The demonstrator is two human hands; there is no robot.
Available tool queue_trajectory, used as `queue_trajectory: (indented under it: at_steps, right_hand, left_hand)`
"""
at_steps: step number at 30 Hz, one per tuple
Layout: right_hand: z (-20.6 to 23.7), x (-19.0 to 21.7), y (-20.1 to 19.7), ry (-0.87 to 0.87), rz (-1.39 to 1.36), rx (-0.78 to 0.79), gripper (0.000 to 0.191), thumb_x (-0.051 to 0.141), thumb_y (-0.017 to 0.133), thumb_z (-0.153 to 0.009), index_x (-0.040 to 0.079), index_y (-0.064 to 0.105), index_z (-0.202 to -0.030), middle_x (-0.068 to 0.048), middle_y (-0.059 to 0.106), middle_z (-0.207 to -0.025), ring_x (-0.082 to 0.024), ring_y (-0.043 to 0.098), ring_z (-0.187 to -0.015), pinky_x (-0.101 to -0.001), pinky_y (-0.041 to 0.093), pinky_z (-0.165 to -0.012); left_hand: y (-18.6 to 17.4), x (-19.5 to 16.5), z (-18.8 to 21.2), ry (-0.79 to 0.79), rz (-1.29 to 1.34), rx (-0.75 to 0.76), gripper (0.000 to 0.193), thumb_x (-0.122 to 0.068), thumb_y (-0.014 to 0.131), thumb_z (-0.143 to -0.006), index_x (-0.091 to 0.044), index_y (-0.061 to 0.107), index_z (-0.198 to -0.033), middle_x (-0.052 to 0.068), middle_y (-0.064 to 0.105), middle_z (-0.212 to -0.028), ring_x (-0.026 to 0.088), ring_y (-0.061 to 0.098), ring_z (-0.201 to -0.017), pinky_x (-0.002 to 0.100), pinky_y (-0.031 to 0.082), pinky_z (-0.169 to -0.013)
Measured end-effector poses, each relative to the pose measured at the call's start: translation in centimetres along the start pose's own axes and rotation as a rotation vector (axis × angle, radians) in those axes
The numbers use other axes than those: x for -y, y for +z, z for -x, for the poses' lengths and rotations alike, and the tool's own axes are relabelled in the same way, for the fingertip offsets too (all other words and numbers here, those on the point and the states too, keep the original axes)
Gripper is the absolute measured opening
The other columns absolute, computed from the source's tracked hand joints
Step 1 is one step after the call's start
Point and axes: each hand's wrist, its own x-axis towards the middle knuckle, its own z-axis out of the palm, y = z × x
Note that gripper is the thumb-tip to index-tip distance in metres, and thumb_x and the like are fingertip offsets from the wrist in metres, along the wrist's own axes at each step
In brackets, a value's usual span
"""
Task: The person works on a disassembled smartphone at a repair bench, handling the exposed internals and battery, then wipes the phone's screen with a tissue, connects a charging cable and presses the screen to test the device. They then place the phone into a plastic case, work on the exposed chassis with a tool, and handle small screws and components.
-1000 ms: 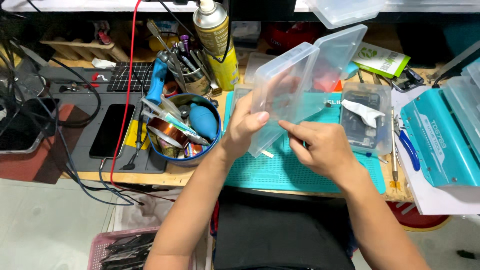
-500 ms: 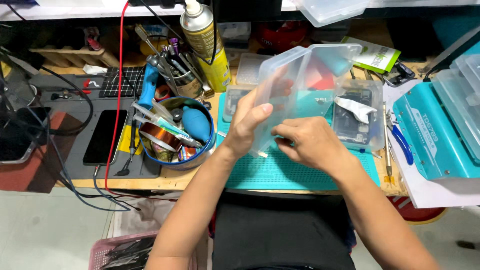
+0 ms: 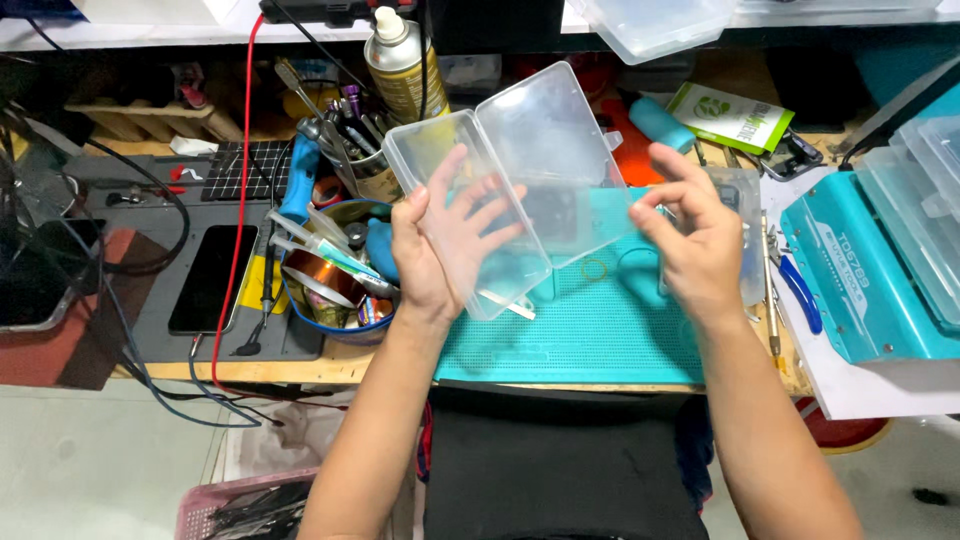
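A clear hinged plastic box (image 3: 545, 150) is held open above the teal work mat (image 3: 590, 330), its lid swung up to the right. My left hand (image 3: 445, 240) supports the box's left half from underneath, fingers spread against it. Just right of the box my right hand (image 3: 695, 235) hovers with its fingers loosely curled and pinched; whether something small is between them I cannot tell. A small ring (image 3: 595, 268) lies on the mat below the lid.
A blue bowl (image 3: 335, 290) with copper wire coil and tools sits left of the mat. A spray can (image 3: 400, 60) and a pen cup stand behind it. A phone (image 3: 212, 278) lies on a grey pad. Teal cases (image 3: 870, 270) stand at right.
The box has swung fully open and flatter toward me. My right hand has come off the box and moved right. The view shifted down slightly.
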Motion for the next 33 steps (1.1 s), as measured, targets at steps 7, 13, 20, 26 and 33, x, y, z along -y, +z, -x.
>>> queue_trajectory:
  at_steps: [7, 13, 20, 26, 33]
  right_hand:
    - [-0.8, 1.0, -1.1, 0.400, -0.735, 0.260, 0.014, 0.019, 0.054, -0.109, 0.006, 0.058, -0.104, -0.028, 0.069, -0.132, -0.037, 0.068, -0.123, -0.0466, 0.053, -0.109]
    - [1.3, 2.1, 2.0, 0.355, -0.498, 0.629, 0.012, 0.014, 0.061, -0.107, 0.003, 0.059, -0.104, -0.023, 0.069, -0.118, -0.025, 0.065, -0.137, -0.0339, 0.050, -0.098]
    - [-4.9, -3.8, -1.0, 0.298, 0.511, 0.076, 0.014, 0.017, 0.074, -0.091, 0.004, 0.075, -0.097, -0.011, 0.077, -0.094, -0.020, 0.075, -0.086, -0.0332, 0.057, -0.079]
    - [-8.9, -9.3, -1.0, 0.257, 0.865, 0.218, 0.009, 0.019, 0.080, -0.082, 0.013, 0.081, -0.087, -0.012, 0.076, -0.085, -0.033, 0.071, -0.081, -0.0461, 0.055, -0.077]
    - [-9.7, -11.3, 0.6, 0.437, 0.878, 0.330, 0.012, 0.022, 0.075, -0.088, 0.017, 0.082, -0.097, -0.014, 0.076, -0.087, -0.032, 0.074, -0.082, -0.0440, 0.056, -0.082]
  left_hand:
    - [-0.1, 2.6, -0.9, -0.018, -0.217, -0.177, 0.078, -0.048, 0.059, -0.096, -0.011, 0.027, -0.156, 0.020, 0.053, -0.134, 0.039, 0.054, -0.131, 0.063, 0.047, -0.104]
    - [0.4, 4.3, -0.5, 0.026, -0.391, -0.171, 0.065, -0.038, 0.057, -0.105, -0.004, 0.033, -0.155, 0.015, 0.050, -0.148, 0.026, 0.052, -0.136, 0.045, 0.043, -0.113]
    - [-0.8, 3.8, -0.8, -0.109, -0.049, -0.243, 0.053, -0.034, 0.043, -0.102, 0.000, 0.049, -0.141, 0.019, 0.063, -0.133, 0.032, 0.066, -0.119, 0.046, 0.052, -0.100]
    - [-1.8, 3.7, -0.3, -0.055, -0.061, -0.339, 0.050, -0.032, 0.042, -0.106, 0.002, 0.051, -0.141, 0.017, 0.063, -0.136, 0.030, 0.063, -0.121, 0.045, 0.051, -0.103]
    - [-1.7, 2.1, 1.6, 0.027, -0.083, -0.309, 0.033, -0.014, 0.054, -0.102, -0.001, 0.049, -0.132, 0.012, 0.061, -0.130, 0.026, 0.062, -0.119, 0.052, 0.055, -0.099]
